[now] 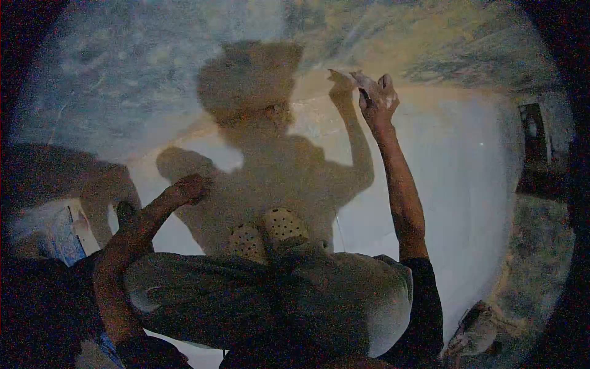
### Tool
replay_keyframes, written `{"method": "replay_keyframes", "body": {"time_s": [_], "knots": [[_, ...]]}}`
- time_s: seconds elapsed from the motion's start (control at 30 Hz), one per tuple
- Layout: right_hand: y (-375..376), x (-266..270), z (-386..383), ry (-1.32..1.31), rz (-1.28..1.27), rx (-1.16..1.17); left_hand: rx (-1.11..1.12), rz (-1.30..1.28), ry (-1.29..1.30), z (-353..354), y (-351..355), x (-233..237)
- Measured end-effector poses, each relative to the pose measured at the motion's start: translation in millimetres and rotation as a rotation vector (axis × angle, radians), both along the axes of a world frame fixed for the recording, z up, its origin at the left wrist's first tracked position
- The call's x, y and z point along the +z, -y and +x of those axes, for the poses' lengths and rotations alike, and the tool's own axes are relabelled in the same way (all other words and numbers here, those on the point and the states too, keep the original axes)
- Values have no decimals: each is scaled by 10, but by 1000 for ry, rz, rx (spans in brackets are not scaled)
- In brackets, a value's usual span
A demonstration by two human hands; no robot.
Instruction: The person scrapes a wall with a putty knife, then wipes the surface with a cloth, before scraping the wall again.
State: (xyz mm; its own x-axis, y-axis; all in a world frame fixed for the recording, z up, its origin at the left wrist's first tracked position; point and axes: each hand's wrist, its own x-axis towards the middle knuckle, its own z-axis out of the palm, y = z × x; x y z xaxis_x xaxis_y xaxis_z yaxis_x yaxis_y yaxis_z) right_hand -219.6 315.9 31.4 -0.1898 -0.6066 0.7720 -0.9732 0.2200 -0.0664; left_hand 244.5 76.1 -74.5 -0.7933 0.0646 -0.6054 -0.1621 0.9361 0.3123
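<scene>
Apparently mid-gesture, the person lifts the right hand (378, 98) ahead and to the right of the perforated clogs (286, 224), fingers bent and anything in them impossible to tell, while the left hand (193, 188), curled with its contents hidden, is ahead-left of them. The pale smooth surface (455, 184) spreads around the clogs, and touching it would call for lowering a hand with care

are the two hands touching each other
No, the left hand and the right hand are well apart, with part of the person's shadow falling between them.
</scene>
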Motion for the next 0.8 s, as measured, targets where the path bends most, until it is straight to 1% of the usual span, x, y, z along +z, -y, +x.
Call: {"method": "replay_keyframes", "body": {"time_s": [0.03, 0.1, 0.13, 0.17, 0.2, 0.23, 0.3, 0.33, 0.37, 0.4, 0.43, 0.47, 0.53, 0.57, 0.6, 0.63, 0.67, 0.73, 0.77, 0.8], "knots": [[26, -100, -42, 0, 4, 3, 3, 4, 0, 65, 40, -155], [70, -337, -165, -94, -105, -5, -207, 8, -72, 115, 157, -422], [48, -315, -146, -95, -109, -8, -209, 4, -72, -8, 92, -190], [16, -308, -102, 71, -110, 25, -24, 21, 82, -117, 4, 68], [35, -309, -86, 154, -109, 48, 163, 39, 236, -155, -15, 203], [52, -312, -68, 237, -110, 69, 171, 39, 234, -106, -9, 119], [12, -454, -131, -18, 5, -105, 9, 25, -129, 0, 29, -185], [20, -501, -177, -21, 4, -108, 7, 24, -132, 39, 41, -221], [50, -559, -227, 111, -76, -77, -40, 50, -182, 88, 54, -248], [66, -581, -220, 177, -117, -59, -86, 72, -231, 123, 68, -269], [81, -601, -208, 243, -161, -40, -84, 70, -231, 116, 86, -310], [66, -615, -200, 297, -89, -55, -33, 51, 19, 72, 94, -368], [27, -582, -154, 352, -16, -82, 6, 36, 270, 107, 118, -591], [47, -533, -79, 291, -58, -26, -66, 119, -63, 295, 194, -883], [47, -572, -53, 264, -85, 8, -133, 198, -397, 333, 212, -859], [49, -593, -14, 236, -111, 42, -129, 190, -391, 370, 250, -840], [17, -671, -21, 482, -61, -46, -123, 129, -303, 400, 288, -830], [2, -760, -7, 731, 7, -130, -110, 30, -123, 240, 126, -479], [-3, -722, -5, 418, 52, -197, -115, -12, -38, 99, 56, -271], [-11, -632, 26, 264, 77, -222, -116, -61, 48, 0, 1, -81]]}}
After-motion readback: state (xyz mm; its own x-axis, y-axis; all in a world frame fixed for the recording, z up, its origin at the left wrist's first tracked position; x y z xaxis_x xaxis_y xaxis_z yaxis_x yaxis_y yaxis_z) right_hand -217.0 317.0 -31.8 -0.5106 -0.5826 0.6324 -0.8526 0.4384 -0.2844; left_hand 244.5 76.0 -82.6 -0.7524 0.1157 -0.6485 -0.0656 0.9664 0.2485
